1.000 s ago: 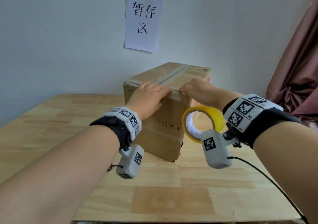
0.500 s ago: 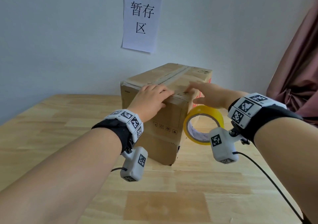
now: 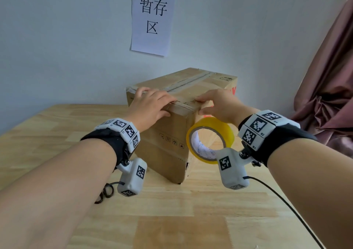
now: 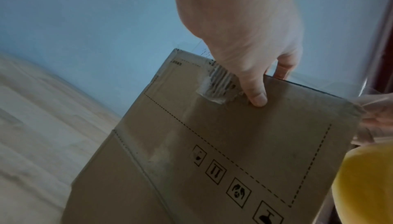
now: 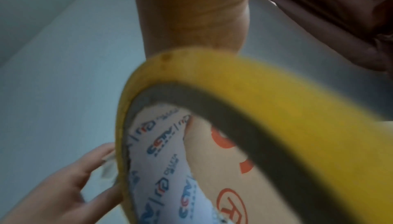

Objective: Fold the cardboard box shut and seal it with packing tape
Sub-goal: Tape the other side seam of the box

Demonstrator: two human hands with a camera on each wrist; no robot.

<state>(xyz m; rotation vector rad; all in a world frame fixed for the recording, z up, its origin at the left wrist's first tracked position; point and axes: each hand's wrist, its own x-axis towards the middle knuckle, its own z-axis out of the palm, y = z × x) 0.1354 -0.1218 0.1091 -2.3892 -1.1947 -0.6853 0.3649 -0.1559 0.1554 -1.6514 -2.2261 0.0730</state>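
A brown cardboard box [image 3: 172, 134] stands on the wooden table [image 3: 57, 134], flaps folded down, with clear tape along its top seam. My left hand [image 3: 150, 105] lies flat on the near top edge. Its thumb [image 4: 257, 96] presses the front face of the box [image 4: 234, 143] beside a wrinkled tape end. My right hand [image 3: 219, 103] presses its fingertips on the near right top corner, thumb against the side. A yellow tape roll [image 3: 227, 132] hangs just under that hand beside the box's right face [image 5: 223, 168]. The roll [image 5: 276, 110] fills the right wrist view.
Black scissors [image 3: 105, 193] lie on the table under my left wrist, partly hidden. A black cable [image 3: 286, 204] trails from my right wrist across the table. A paper sign [image 3: 152, 19] hangs on the wall behind, and a dark red curtain [image 3: 328, 96] hangs at the right.
My right fingers, stretched flat over the box top half a second ago, have drawn back to the near top edge. My left hand slid slightly left. The roll still hangs beneath my right hand.
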